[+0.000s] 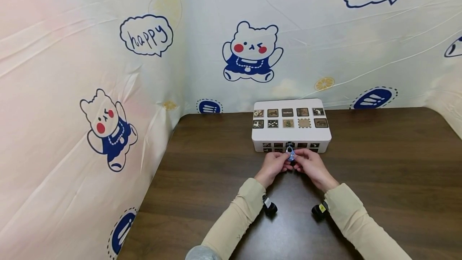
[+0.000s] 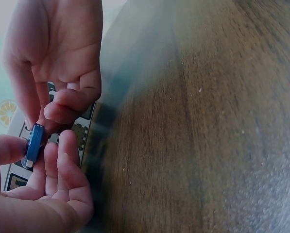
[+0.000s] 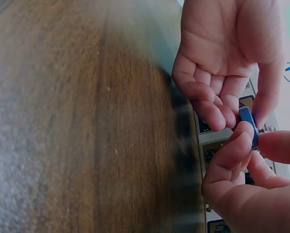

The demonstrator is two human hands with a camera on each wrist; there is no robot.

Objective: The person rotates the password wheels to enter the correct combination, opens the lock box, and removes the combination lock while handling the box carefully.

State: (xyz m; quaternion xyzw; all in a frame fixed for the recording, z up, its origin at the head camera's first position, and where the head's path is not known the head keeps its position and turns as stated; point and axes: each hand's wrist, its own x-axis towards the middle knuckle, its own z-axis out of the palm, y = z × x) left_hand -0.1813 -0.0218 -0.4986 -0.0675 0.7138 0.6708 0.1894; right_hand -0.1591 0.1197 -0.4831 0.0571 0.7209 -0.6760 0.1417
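A small blue padlock (image 1: 290, 155) is at the front side of a white box (image 1: 291, 134), its shackle toward the box's latch (image 1: 290, 144). My left hand (image 1: 273, 167) pinches the padlock from the left, thumb on its face. From the right, my right hand (image 1: 313, 166) pinches it too, and the fingertips of both hands nearly meet beneath. Edge-on in the left wrist view, the padlock (image 2: 34, 145) sits between thumb and fingers. The right wrist view has its blue body (image 3: 249, 127) among the fingertips of both hands. Fingers hide part of the latch.
The box, printed with small dark square pictures, stands at the back of a brown wooden table (image 1: 202, 163). Behind and to the left hangs a pale cloth (image 1: 202, 31) with cartoon bears. Each wrist wears a small black camera (image 1: 270, 208).
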